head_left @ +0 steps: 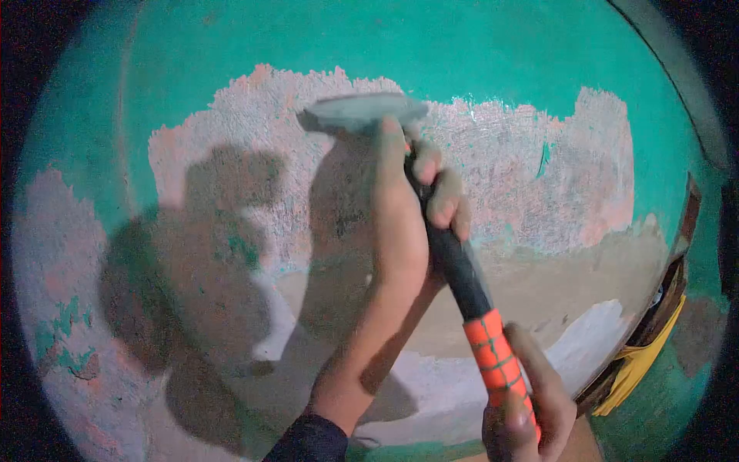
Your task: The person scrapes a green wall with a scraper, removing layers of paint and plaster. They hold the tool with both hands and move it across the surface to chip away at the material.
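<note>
Head view: both hands clamp the tool (454, 262) — left hand (402, 212) high beside its grey head (362, 110), apparently to steer, right hand (533, 412) low on the orange grip (495, 353) for leverage — head against the stripped wall (539, 169).

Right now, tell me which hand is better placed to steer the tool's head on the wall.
Probably left. The left hand grips the shaft just under the tool head at the scraped wall; the right hand holds the orange grip, farther back.
</note>
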Motion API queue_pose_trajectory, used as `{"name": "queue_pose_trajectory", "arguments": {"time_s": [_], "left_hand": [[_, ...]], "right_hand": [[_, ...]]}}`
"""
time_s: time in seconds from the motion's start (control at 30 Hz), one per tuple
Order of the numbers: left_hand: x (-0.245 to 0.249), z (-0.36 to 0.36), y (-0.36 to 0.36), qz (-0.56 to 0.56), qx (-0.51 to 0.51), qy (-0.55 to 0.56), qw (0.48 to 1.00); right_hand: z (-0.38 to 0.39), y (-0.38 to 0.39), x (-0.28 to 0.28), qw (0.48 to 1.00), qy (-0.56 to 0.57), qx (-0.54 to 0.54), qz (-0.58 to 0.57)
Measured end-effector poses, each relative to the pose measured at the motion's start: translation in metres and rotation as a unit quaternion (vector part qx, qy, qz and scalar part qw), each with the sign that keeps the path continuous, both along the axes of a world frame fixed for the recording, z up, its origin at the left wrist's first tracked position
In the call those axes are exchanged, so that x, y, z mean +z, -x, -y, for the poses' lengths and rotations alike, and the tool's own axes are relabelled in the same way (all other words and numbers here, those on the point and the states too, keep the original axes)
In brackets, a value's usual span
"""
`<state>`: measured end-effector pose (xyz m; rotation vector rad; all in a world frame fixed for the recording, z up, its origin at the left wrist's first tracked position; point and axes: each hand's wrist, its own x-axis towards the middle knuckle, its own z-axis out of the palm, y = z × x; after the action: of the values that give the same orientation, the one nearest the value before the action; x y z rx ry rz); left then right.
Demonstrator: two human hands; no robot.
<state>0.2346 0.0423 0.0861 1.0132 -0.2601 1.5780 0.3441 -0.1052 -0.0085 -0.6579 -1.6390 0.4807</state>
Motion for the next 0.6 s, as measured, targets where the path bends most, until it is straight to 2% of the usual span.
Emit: {"name": "queue_pose_trajectory", "arguments": {"time_s": [0.07,0.13,0.23,0.3,0.33,0.43,0.53,0.6], "left_hand": [[0.01,0.003,-0.001,0.018,0.05,-0.033,0.998],[0.004,0.005,0.001,0.0,0.029,-0.028,0.999],[0.001,0.009,0.001,0.006,0.015,-0.02,1.0],[0.004,0.014,0.001,0.016,0.011,0.0,1.0],[0.01,0.019,0.001,0.02,0.009,0.013,1.0],[0.004,0.015,0.004,0.007,-0.005,0.007,1.0],[-0.003,0.009,0.007,-0.005,0.032,-0.036,0.999],[0.013,0.0,0.007,-0.003,0.043,-0.045,0.998]], "right_hand": [[-0.003,0.011,0.005,0.997,-0.056,-0.04,-0.031],[0.008,0.007,0.006,0.996,0.073,-0.044,-0.03],[0.011,0.014,0.003,0.994,0.079,-0.048,-0.055],[-0.004,0.016,0.004,0.997,-0.054,-0.023,-0.057],[-0.003,0.016,0.005,0.997,-0.054,-0.044,-0.042],[0.006,0.014,-0.004,0.991,0.095,-0.067,-0.063],[-0.001,0.016,-0.002,0.997,-0.061,-0.009,-0.055],[-0.003,0.017,0.004,0.997,-0.059,-0.034,-0.039]]}}
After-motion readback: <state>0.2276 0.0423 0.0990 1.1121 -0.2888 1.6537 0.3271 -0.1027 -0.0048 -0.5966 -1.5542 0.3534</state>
